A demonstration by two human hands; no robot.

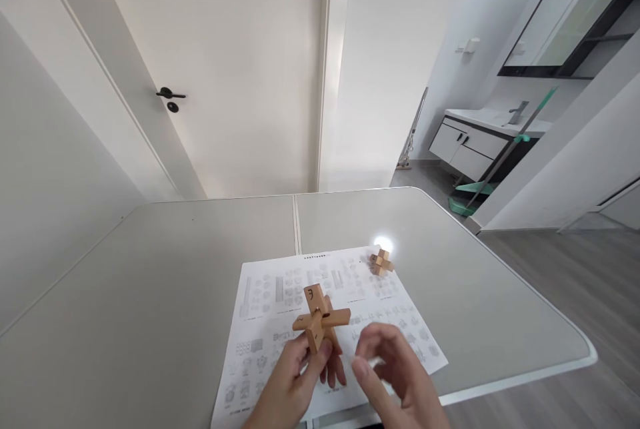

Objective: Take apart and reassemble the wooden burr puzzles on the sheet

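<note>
My left hand (295,379) grips a wooden burr puzzle (320,319) made of crossed sticks, held above the paper sheet. Dark marks are drawn on some stick ends, one at the top looking like a numeral. To the right of it, my right hand (395,372) is apart from the puzzle, fingers curved, thumb and fingertips separated with nothing between them. Below both hands lies a white printed sheet (235,342) covered in small diagrams. A smaller wooden burr puzzle (381,262) sits assembled on the sheet's far right corner.
The grey table (150,295) has a pale edge and a seam (297,222) running across it. Behind stands a white door (240,69) with a black handle (171,93). At the right are a washbasin cabinet (470,145) and a green dustpan (465,205).
</note>
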